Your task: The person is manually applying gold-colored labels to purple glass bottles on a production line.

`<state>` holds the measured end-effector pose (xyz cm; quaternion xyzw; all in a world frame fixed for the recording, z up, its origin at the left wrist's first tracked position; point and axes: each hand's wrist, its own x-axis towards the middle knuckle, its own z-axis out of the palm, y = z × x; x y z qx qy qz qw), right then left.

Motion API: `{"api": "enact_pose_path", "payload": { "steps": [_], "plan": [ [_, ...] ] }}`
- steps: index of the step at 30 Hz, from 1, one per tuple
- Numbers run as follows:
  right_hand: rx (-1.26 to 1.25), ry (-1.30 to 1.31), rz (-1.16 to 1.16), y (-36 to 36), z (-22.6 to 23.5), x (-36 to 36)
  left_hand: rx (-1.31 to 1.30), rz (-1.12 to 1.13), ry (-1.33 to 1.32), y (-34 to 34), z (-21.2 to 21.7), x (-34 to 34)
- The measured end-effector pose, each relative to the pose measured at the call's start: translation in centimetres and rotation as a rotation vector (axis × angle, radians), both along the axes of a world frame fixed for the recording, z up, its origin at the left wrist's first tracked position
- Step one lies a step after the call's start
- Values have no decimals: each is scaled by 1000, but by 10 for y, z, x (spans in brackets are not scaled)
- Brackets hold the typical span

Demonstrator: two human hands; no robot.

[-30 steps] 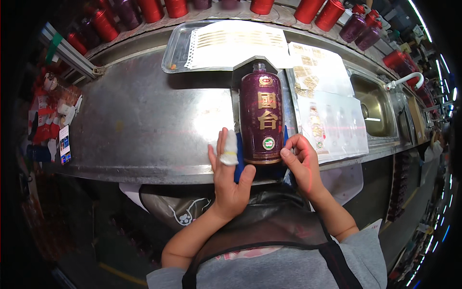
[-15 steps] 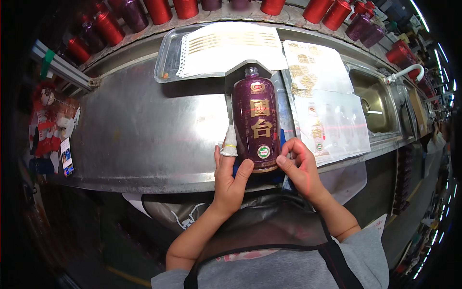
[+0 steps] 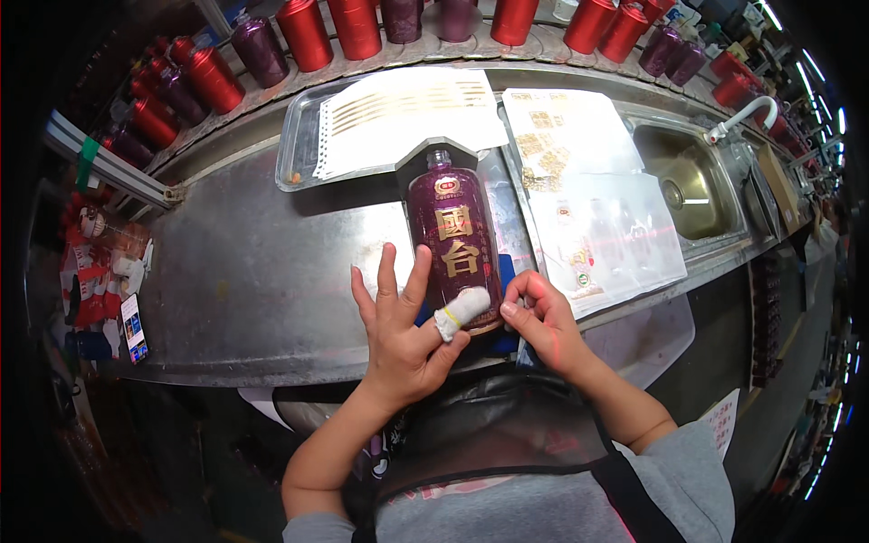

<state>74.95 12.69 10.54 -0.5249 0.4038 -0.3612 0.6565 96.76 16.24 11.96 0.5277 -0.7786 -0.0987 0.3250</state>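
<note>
A glittery purple bottle [image 3: 444, 217] with gold characters lies on its back in a dark angled holder [image 3: 409, 167], its neck pointing away from me. My left hand [image 3: 403, 344] is beside its lower left, fingers spread. The index finger wears a white cloth cover [image 3: 463, 312] with a yellow band and lies across the bottle's lower front, hiding the round mark there. At the lower right edge of the bottle, my right hand [image 3: 548, 326] is closed, thumb tip against the curled index finger. Whether anything is pinched there, I cannot make out.
A steel tray [image 3: 294, 136] holding a striped gold decal sheet [image 3: 407, 113] is behind the bottle. More decal sheets [image 3: 606, 217] lie to the right, before a sink [image 3: 679, 195] with a white tap [image 3: 747, 118]. Red bottles [image 3: 353, 27] and purple ones line the back ledge. A phone [image 3: 134, 328] stands left.
My left hand has gone from holding the bottle's left side to spreading its fingers, with the covered finger now across the lower front. The right hand stays closed by the edge. The view has shifted.
</note>
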Motion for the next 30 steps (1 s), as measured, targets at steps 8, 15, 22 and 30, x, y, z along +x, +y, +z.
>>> {"api": "enact_pose_path", "payload": {
  "steps": [8,15,22,30],
  "plan": [
    [-47,66,-8,0,3,0,30,-31,-76,12,-7,14],
    [-40,117,-19,-4,7,0,-8,-15,-47,8,-2,18],
    [-95,180,-5,4,-2,-3,-59,-113,-127,-15,11,0],
    [-79,54,1,5,-18,-1,-105,-238,-180,-12,10,-5]
  ]
}}
